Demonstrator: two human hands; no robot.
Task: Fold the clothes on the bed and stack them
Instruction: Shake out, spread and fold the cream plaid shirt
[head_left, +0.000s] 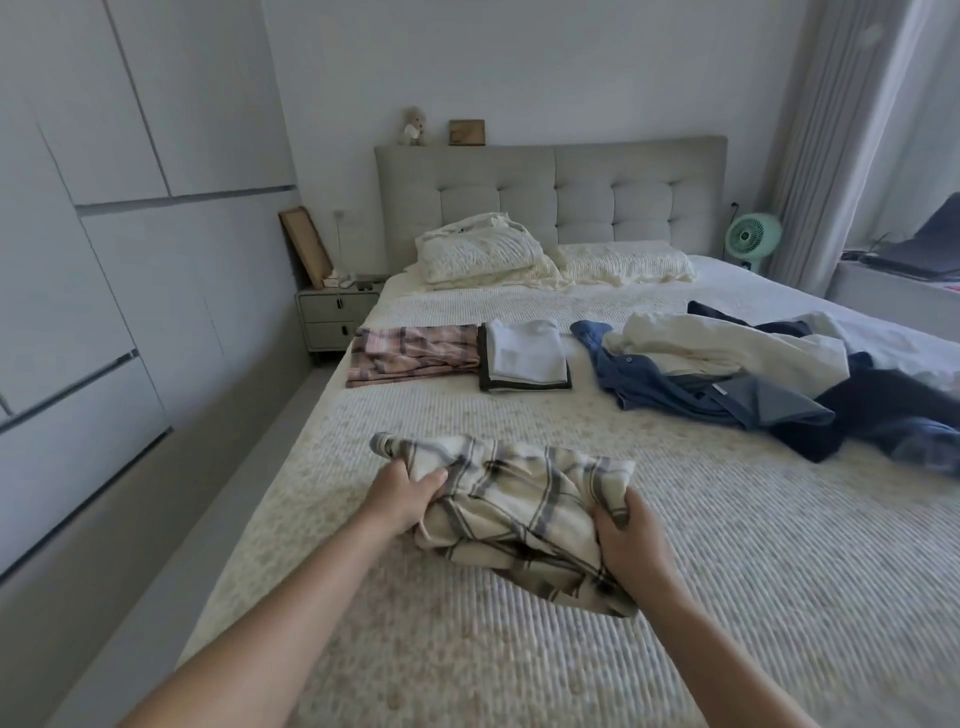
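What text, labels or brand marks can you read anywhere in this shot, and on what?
None can be read.
Blue shirt: a small pale tag near its collar, too small and blurred to read.
Wooden box on the headboard: no lettering can be made out.
Green fan: no brand mark can be made out.
Plaid garment, held by left hand and right hand: pattern only.

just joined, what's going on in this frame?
A person is folding laundry on the bed. Both hands grip a cream plaid garment lying near the bed's front: left hand at its left edge, right hand at its right edge. It looks bunched, only partly folded. Farther back, a folded pink plaid piece sits beside a folded white and dark stack. A loose pile of blue and cream clothes remains unfolded to the right.
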